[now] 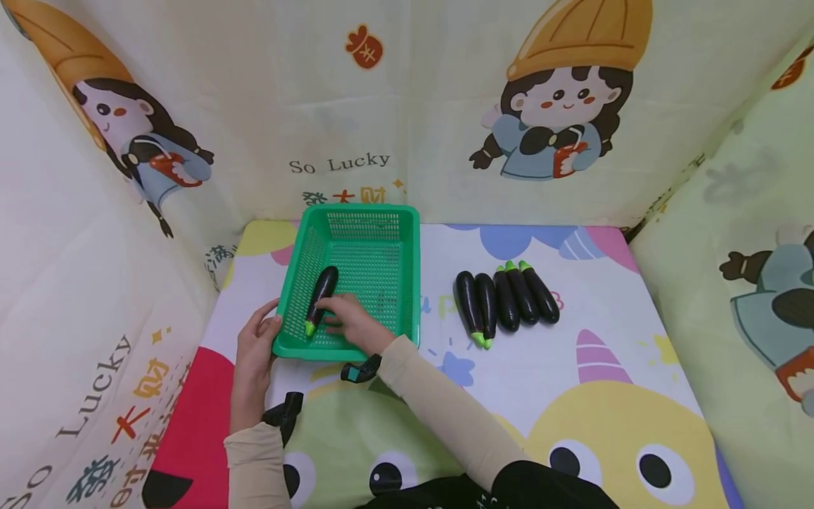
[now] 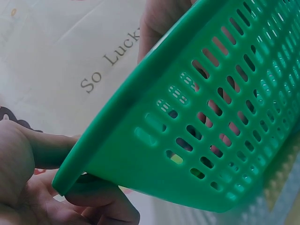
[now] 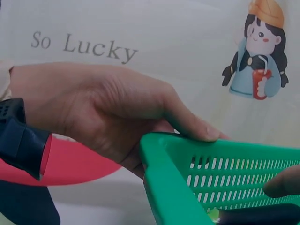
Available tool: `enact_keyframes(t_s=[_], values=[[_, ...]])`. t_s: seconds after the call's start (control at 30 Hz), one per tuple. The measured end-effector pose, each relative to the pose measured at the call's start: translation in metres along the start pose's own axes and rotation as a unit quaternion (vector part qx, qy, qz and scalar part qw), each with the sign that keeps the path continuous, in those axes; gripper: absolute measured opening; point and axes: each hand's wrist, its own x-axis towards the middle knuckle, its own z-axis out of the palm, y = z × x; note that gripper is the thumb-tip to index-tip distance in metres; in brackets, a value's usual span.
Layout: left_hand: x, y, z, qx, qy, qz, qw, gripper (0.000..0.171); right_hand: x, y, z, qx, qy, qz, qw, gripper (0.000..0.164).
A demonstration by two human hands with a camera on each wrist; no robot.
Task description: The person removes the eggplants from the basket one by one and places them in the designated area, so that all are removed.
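At the near left corner of the green plastic basket (image 1: 413,283), my left hand (image 1: 254,343) grips the rim. In the left wrist view, thumb and fingers (image 2: 101,197) of that hand pinch the rim from both sides. A dark eggplant (image 1: 326,283) with a green stem end lies inside along the left wall, its stem toward me. My right hand (image 1: 356,322) reaches into the basket over the eggplant's near half, its fingers loosely bent. In the right wrist view, one fingertip (image 3: 281,182) is just above the eggplant (image 3: 258,214), with a gap between them.
Several more eggplants (image 1: 505,300) lie side by side on the patterned tablecloth (image 1: 413,417), right of the basket. Printed cloth walls (image 1: 445,127) enclose the table at the back and both sides. A black band (image 1: 361,369) sits on the right wrist.
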Motion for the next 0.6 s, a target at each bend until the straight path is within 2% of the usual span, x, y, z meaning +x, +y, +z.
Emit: enact_keyframes(t_s=[0.07,0.27,0.47,0.6], values=[[0.0,0.001,0.0001,-0.006,-0.001,-0.002,1.0,0.054,0.0003,-0.0002,-0.0005,0.014,-0.006,0.009,1.0,0.055],[0.0001,0.0026,0.0,-0.013,-0.002,-0.003,0.9999,0.053,0.0007,-0.0013,0.0,0.051,-0.009,0.036,0.998,0.059],[0.0006,0.0027,-0.0004,-0.012,-0.004,-0.001,0.9999,0.054,0.0013,-0.0028,0.0002,0.091,-0.019,0.064,0.994,0.045],[0.0003,0.0016,-0.0011,-0.014,-0.005,-0.006,0.9999,0.054,0.0002,-0.001,-0.0001,0.095,-0.03,0.094,0.991,0.035]])
